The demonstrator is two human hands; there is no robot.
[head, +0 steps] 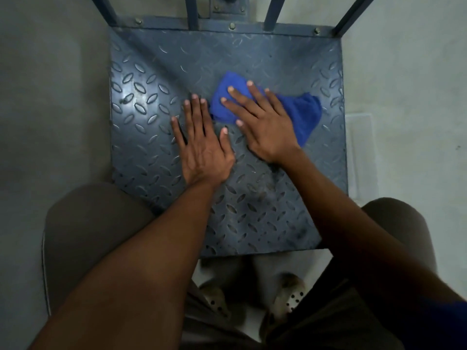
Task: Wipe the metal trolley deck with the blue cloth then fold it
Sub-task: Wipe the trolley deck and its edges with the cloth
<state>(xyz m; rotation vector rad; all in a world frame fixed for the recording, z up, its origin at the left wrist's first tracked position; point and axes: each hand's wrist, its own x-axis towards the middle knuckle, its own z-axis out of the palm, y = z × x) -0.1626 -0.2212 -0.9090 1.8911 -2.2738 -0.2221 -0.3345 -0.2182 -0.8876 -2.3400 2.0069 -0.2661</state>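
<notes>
Head view: person crouches over metal trolley deck [156, 79], diamond-plate, grey | right hand [262, 125] flat, fingers spread, pressing bunched blue cloth [300, 112] onto deck, right of centre | left hand [202, 147] flat on bare plate just beside cloth, fingers straight, gripping nothing | perforated clogs [288, 299] on floor below deck edge

Dim, soft; glare on deck [131, 97] (left side).

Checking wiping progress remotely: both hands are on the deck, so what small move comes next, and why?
Probably sweep the right hand, pressing the bunched blue cloth, toward the near right part of the trolley deck, where dark smudges show. The left hand lies flat, bracing on bare metal.
</notes>
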